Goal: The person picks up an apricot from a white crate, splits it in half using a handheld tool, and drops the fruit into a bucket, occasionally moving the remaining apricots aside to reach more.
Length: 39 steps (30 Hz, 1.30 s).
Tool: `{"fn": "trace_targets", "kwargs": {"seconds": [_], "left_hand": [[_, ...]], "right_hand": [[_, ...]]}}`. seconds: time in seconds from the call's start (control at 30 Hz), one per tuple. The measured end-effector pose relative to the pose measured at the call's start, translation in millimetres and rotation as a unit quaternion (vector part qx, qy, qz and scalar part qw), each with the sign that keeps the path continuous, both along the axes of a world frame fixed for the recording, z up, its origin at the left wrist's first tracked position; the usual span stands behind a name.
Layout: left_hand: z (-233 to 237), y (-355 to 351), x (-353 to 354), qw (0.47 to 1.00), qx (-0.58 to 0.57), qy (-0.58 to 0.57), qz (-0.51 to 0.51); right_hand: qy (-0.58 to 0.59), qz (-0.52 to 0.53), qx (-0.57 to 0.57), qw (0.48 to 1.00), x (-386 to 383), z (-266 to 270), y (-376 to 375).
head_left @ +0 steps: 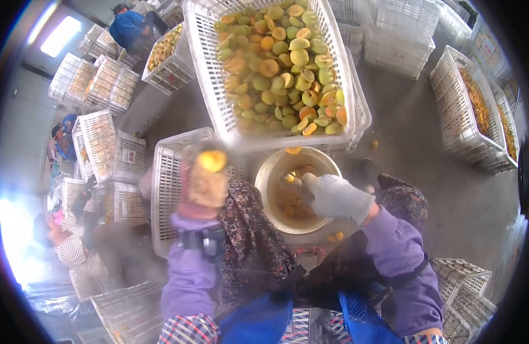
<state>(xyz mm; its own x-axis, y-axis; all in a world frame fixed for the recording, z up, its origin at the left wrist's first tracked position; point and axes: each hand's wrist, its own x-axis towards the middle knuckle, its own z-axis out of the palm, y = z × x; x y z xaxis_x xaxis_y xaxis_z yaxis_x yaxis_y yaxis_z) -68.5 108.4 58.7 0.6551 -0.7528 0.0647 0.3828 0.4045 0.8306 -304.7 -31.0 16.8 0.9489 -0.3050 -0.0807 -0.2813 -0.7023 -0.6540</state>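
Observation:
My left hand (202,182), blurred by motion in a stained glove, is over the edge of a white crate on the left. An orange-yellow apricot half (211,161) shows at its fingers. My right hand (339,196), in a pale grey glove, reaches over a cream bucket (263,200) between my knees. Its fingers are closed, pointing into the bucket; I cannot tell what they hold. A small yellow piece (290,177) shows just beyond the fingertips. Wet brownish bits (293,203) lie inside the bucket, and another apricot piece (293,150) sits at its far rim.
A white crate (204,86) full of halved green and orange apricots stands in front, on another crate. A white crate (161,195) is beside my left leg. More filled crates (447,114) stand at right and stacked left. Other people (130,28) sit at the left.

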Motion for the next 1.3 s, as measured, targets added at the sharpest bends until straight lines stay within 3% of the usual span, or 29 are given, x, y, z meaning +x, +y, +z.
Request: {"fn": "trace_targets", "kwargs": {"seconds": [0.03,0.1,0.13,0.17,0.2,0.23,0.3,0.37,0.43,0.53,0.63,0.73,0.83,0.93,1.0,1.03,1.23,1.3], "left_hand": [[-19,28,55,0.993,0.097,-0.059,-0.039],[25,54,53,0.987,0.144,0.057,-0.049],[27,58,65,0.929,0.335,-0.153,-0.026],[26,61,84,0.793,0.498,-0.35,0.001],[33,54,87,0.592,0.619,-0.515,0.027],[30,48,81,0.474,0.609,-0.635,0.036],[24,16,75,0.555,0.511,-0.656,0.008],[14,-39,60,0.576,0.461,-0.672,-0.057],[-19,-84,65,0.511,0.413,-0.752,-0.055],[-34,-147,64,0.326,0.513,-0.776,-0.166],[-79,-172,89,0.24,0.463,-0.835,-0.177],[-103,-177,94,0.232,0.4,-0.879,-0.118],[-75,-173,78,0.313,0.464,-0.813,-0.16],[-53,-161,69,0.425,0.533,-0.726,-0.09],[-54,-149,77,0.676,0.532,-0.501,-0.095],[-49,-144,76,0.777,0.506,-0.364,-0.093],[-34,-85,-2,0.728,0.199,-0.647,-0.108],[-39,-71,-22,0.731,0.153,-0.653,-0.124]], "right_hand": [[0.018,-0.015,-0.019,1.0,-4,-2,4],[0.048,0.004,-0.072,0.996,-15,-4,11],[0.061,0.016,-0.099,0.993,-15,2,12],[0.096,0.047,-0.091,0.99,-17,14,11],[0.1,0.044,-0.099,0.989,-16,18,10],[0.105,0.04,-0.106,0.988,-15,20,10],[0.104,0.025,-0.126,0.986,-15,21,9],[0.089,0.004,-0.157,0.984,-14,21,4],[0.078,-0.005,-0.173,0.982,-15,26,1],[0.093,-0.015,-0.171,0.981,-15,35,-2],[0.102,-0.015,-0.153,0.983,-18,41,-4],[0.085,-0.025,-0.133,0.987,-17,41,-9],[0.062,-0.034,-0.136,0.988,-17,37,-11],[0.061,-0.057,-0.167,0.982,-18,37,-10],[0.01,-0.076,-0.17,0.982,-21,40,-13],[-0.019,-0.091,-0.157,0.983,-19,34,-14],[-0.154,-0.202,-0.092,0.963,5,22,-9],[-0.169,-0.207,-0.091,0.959,8,20,-7]]}}
